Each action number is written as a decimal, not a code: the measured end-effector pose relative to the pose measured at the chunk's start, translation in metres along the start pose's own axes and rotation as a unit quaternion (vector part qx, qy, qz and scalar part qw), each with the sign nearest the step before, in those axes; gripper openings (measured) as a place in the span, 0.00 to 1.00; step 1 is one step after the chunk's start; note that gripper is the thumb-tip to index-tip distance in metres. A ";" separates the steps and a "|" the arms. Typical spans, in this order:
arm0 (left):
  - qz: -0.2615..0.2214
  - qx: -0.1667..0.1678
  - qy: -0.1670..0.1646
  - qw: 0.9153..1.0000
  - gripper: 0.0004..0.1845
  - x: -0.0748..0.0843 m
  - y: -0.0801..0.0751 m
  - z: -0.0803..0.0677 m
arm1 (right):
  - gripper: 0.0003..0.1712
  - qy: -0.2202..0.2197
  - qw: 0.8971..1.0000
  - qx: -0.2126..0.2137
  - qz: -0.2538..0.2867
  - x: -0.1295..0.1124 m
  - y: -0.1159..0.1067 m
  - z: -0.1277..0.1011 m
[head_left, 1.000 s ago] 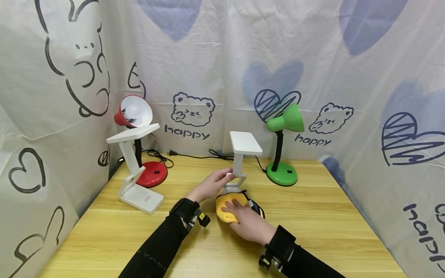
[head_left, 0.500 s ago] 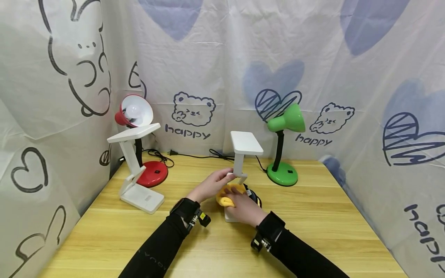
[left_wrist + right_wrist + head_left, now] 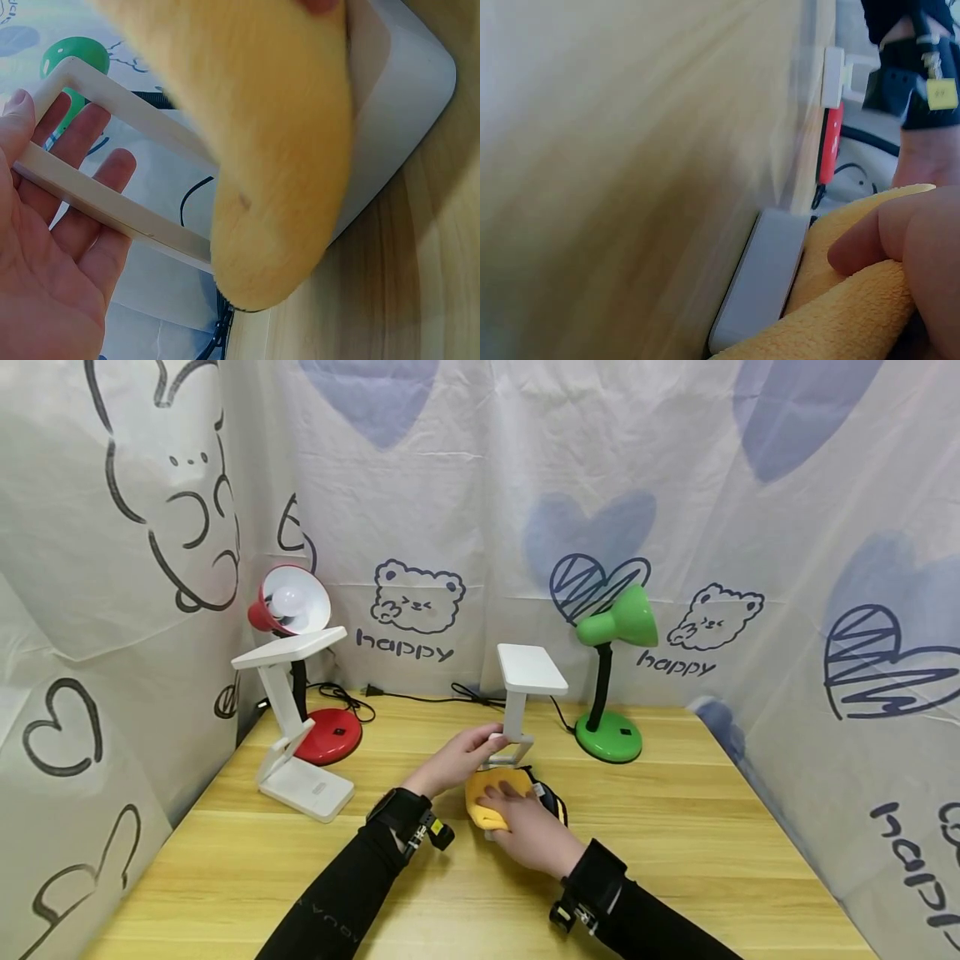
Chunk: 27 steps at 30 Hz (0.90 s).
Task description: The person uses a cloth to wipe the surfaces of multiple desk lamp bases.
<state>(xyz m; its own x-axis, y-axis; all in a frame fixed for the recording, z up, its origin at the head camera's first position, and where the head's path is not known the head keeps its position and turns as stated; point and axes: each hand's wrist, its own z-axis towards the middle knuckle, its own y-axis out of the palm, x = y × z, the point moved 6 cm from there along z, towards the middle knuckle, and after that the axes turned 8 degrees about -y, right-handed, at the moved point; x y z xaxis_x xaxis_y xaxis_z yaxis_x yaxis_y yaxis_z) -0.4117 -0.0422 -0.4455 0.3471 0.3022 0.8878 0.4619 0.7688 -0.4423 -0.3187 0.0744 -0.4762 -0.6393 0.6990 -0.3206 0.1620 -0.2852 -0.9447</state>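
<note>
A white folding desk lamp [image 3: 531,668] stands mid-table. My left hand [image 3: 453,762] holds its hinged lower arm, with the thumb in front and the fingers behind the frame in the left wrist view. Over the lamp's base lies a fluffy yellow cloth [image 3: 495,793] with a dark side and a small white tag. My right hand [image 3: 531,833] grips and presses this cloth, its fingers spread on top and the thumb sunk in a fold in the right wrist view. The cloth hides most of the white base [image 3: 761,274], whose edge shows beside it.
Another white folding lamp [image 3: 306,787] stands on the left, before a red desk lamp [image 3: 328,737]. At the back right is a green desk lamp [image 3: 609,737]. Black cords [image 3: 420,697] run along the back of the wooden table [image 3: 720,835]. Printed curtains hang around it.
My right hand slid the cloth up the base toward the lamp's arm, baring the near end, then came partway back toward me. The left hand has kept its place.
</note>
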 end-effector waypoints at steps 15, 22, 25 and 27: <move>-0.001 -0.002 -0.003 1.000 0.24 -0.004 -0.001 0.000 | 0.28 -0.022 0.998 -0.037 0.041 -0.029 0.001 -0.045; -0.007 -0.007 -0.005 1.000 0.23 -0.003 -0.001 -0.001 | 0.29 -0.024 0.998 -0.037 0.045 -0.032 -0.001 -0.050; -0.007 -0.009 -0.002 1.000 0.22 -0.002 0.000 -0.001 | 0.28 -0.023 0.998 -0.033 0.041 -0.029 -0.001 -0.045; -0.006 -0.009 -0.001 1.000 0.22 -0.002 0.000 0.000 | 0.27 -0.023 0.999 -0.027 0.036 -0.027 -0.002 -0.041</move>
<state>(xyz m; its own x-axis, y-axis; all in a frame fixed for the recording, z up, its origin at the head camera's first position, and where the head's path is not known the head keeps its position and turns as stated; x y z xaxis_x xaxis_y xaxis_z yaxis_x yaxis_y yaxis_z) -0.4122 -0.0430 -0.4472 0.3395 0.2943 0.8934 0.4810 0.7619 -0.4338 -0.2706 0.0834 -0.4689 -0.6577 0.6472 -0.3854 0.2487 -0.2964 -0.9221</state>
